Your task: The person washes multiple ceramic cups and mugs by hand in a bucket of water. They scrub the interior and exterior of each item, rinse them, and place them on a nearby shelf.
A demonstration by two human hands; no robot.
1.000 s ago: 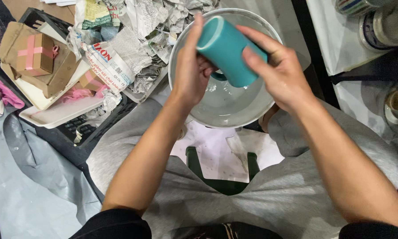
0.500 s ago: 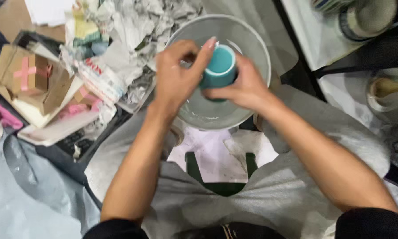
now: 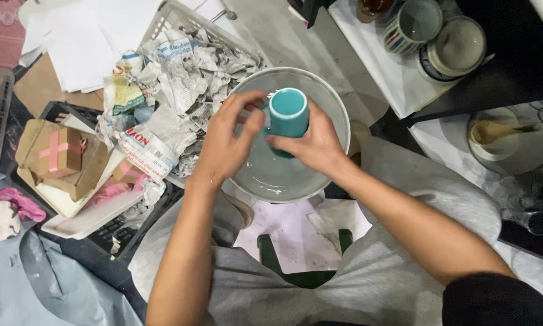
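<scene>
Holding a teal cup over the grey basin, I see a smooth glossy cylinder, upright, its flat teal end facing me; my right hand is clasped round its near side while my left hand curls at its left side, fingertips touching it. Crumpled newspaper crowds the basin's left rim, a cloth-covered table with a striped mug sits near its right, and my lap lies below

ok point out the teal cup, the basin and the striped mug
teal cup (image 3: 288, 116), head view, on its side wall
basin (image 3: 338, 108), head view, on its right rim
striped mug (image 3: 399, 37), head view, on its striped outer wall
</scene>
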